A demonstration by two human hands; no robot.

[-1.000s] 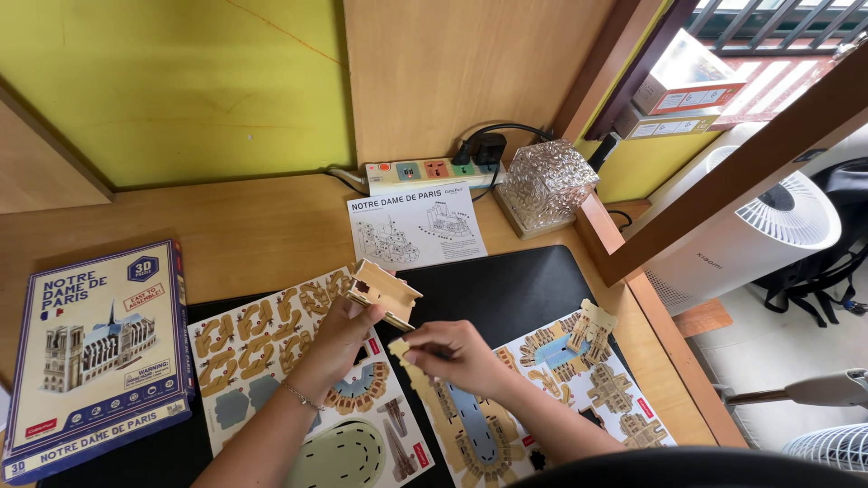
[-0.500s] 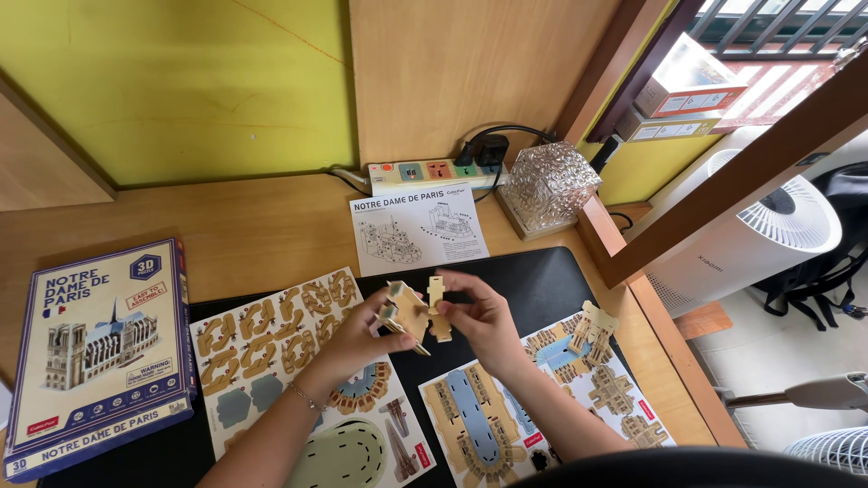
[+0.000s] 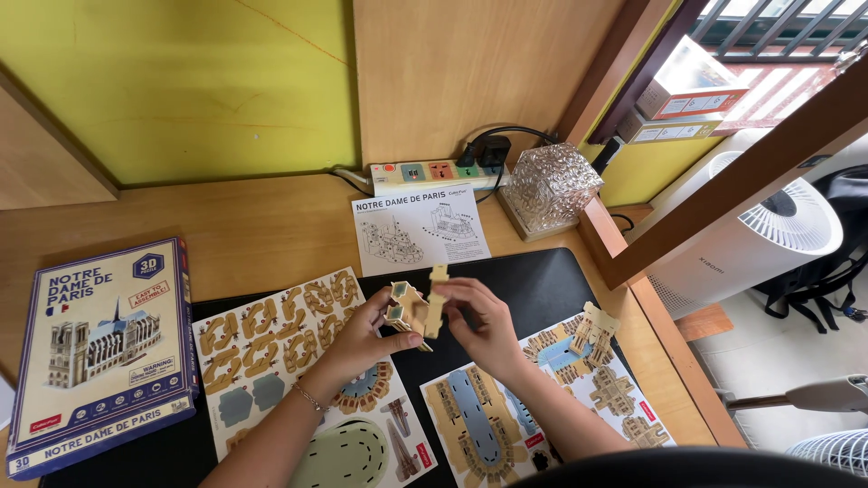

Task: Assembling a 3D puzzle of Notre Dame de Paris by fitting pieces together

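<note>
A smooth wooden desk [image 3: 226, 226] is seen under a matte black mat [image 3: 542, 280]. At the desk's left edge lies a flat, glossy puzzle box [image 3: 104, 348] in dark blue. Three printed foam sheets are spread on the mat: one sheet [image 3: 271, 334] of tan punched pieces on the left, a second [image 3: 371, 447] just below it, and a third [image 3: 479, 434] under the right forearm. A folded white instruction leaflet [image 3: 420, 228] is laid near the wall, beside a cream power strip [image 3: 425, 172] and a faceted glass lamp [image 3: 550, 185]. A small half-built tan model part [image 3: 592, 327] is stood on the mat's right side.

Above the mat's middle, a small boxy cardboard piece [image 3: 405, 312] is pinched by the left hand [image 3: 362, 339], the fingers curled closed around its lower edge. A narrow upright tan strip [image 3: 438, 298] is gripped between thumb and fingertips of the right hand [image 3: 484, 330], and is pressed against the boxy piece's side.
</note>
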